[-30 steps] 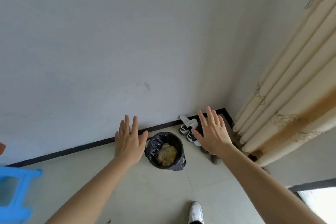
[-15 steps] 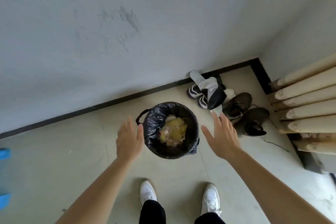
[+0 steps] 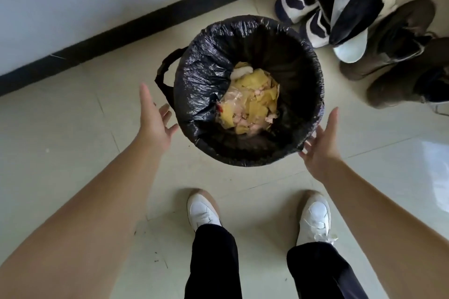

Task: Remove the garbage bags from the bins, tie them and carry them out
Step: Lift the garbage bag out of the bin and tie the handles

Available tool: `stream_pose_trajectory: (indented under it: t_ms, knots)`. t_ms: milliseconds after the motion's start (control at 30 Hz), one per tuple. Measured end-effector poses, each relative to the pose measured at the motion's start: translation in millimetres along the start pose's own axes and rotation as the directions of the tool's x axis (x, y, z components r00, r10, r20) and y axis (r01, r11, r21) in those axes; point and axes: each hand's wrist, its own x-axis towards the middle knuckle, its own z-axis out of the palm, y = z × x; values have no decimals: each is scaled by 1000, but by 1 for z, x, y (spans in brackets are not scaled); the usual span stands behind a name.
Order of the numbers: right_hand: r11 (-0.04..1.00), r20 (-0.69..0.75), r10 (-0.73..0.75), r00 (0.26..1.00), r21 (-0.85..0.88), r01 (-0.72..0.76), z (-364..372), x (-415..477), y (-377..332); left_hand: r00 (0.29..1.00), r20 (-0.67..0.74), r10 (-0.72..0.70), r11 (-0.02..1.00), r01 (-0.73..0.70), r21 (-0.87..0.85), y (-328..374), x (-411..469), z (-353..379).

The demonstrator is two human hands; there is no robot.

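Note:
A round bin lined with a black garbage bag (image 3: 209, 75) stands on the tiled floor near the wall. Its rim is wrapped by the bag, and a bag handle loop (image 3: 165, 73) sticks out on the left. Yellow scraps and clear plastic waste (image 3: 252, 102) lie inside. My left hand (image 3: 155, 121) hovers open just left of the bin, close to the loop, holding nothing. My right hand (image 3: 320, 143) is open at the bin's lower right edge, fingertips at or touching the bag.
Several shoes (image 3: 388, 39) sit right of the bin: white-and-navy sneakers and brown boots. A black baseboard (image 3: 121, 34) runs along the grey wall behind. My white shoes (image 3: 202, 211) stand just in front of the bin.
The view has tilted down and closed in on the bin. Both hands have dropped toward its sides, the right one reaching the rim.

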Motion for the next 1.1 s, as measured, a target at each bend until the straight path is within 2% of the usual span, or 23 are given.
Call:
stream_pose_trajectory:
  t_ms: [67,100,167,233,300,367,433,467,533,600,700,767,833,867,967,1100]
  knots:
    - [996,53,37,998,-85,-32,-2,-2,-4,999,47,19,1000,-19,15,13,-7,7]
    - [994,56,32,998,-109,-26,-1,-4,-7,999,16,45,996,-46,75,18,-12,11]
    - [989,-24,-27,999,-144,24,4,-14,-15,982,-127,139,974,-112,197,26,-20,16]
    - [986,-116,-104,988,-144,87,9,-26,-25,943,-190,271,940,-218,261,30,-33,19]
    - [970,-93,-140,986,-211,118,13,-45,-36,894,-160,419,885,-362,294,31,-49,23]
    - [888,-15,-244,970,-406,217,18,-64,-44,834,-46,549,783,-495,377,31,-71,30]
    - [676,33,-412,911,-659,329,23,-72,-46,747,179,640,620,-640,454,29,-98,40]
    - [574,38,-482,876,-741,348,27,-73,-46,678,314,665,513,-720,468,26,-112,47]
    - [487,45,-551,833,-793,365,36,-76,-41,523,514,680,316,-841,439,18,-140,63]
    - [442,58,-589,806,-812,382,44,-78,-33,416,574,706,225,-899,375,10,-166,77]
    - [410,43,-616,787,-835,367,44,-88,-28,285,496,820,147,-943,298,7,-190,87]
    - [483,-49,-626,778,-808,337,34,-99,-38,287,368,884,174,-935,310,14,-198,82]
    - [609,-140,-645,751,-689,394,23,-116,-58,385,234,893,308,-901,307,25,-205,73]
    - [635,-153,-667,729,-630,448,17,-128,-69,439,172,882,381,-878,290,31,-209,68]
    - [541,-75,-763,642,-618,571,6,-170,-104,517,12,856,501,-833,234,52,-228,53]
    - [370,153,-781,606,-668,646,5,-239,-145,557,-114,823,568,-811,137,86,-275,35]
